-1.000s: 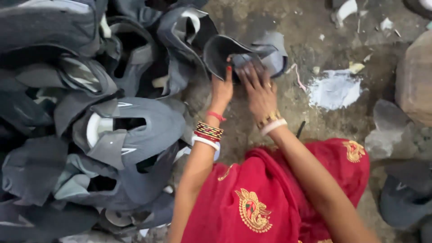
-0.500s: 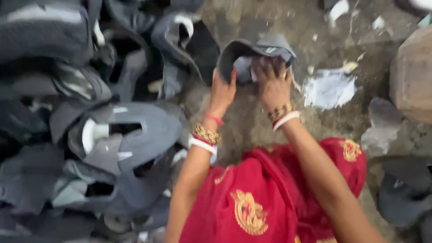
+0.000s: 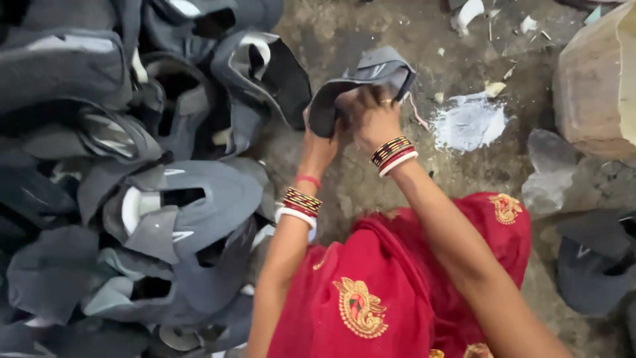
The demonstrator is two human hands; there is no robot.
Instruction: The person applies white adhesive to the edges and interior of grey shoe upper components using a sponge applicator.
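Observation:
I hold a grey shoe upper [image 3: 371, 73] with both hands above a dirty concrete floor. My left hand [image 3: 320, 142] grips its dark left edge from below. My right hand [image 3: 372, 118] clutches its middle, the fingers pressed into the fabric. Bangles sit on both wrists. A red cloth with gold embroidery [image 3: 391, 292] covers my lap below my arms.
A large heap of grey and black shoe uppers [image 3: 146, 192] fills the left side. A white powder patch [image 3: 470, 122] lies on the floor to the right. A tan block [image 3: 596, 86] stands at far right, with more grey pieces [image 3: 596, 258] below it.
Both hands have lifted the shoe upper off the floor and drawn it closer, folding it between them. The view has shifted slightly.

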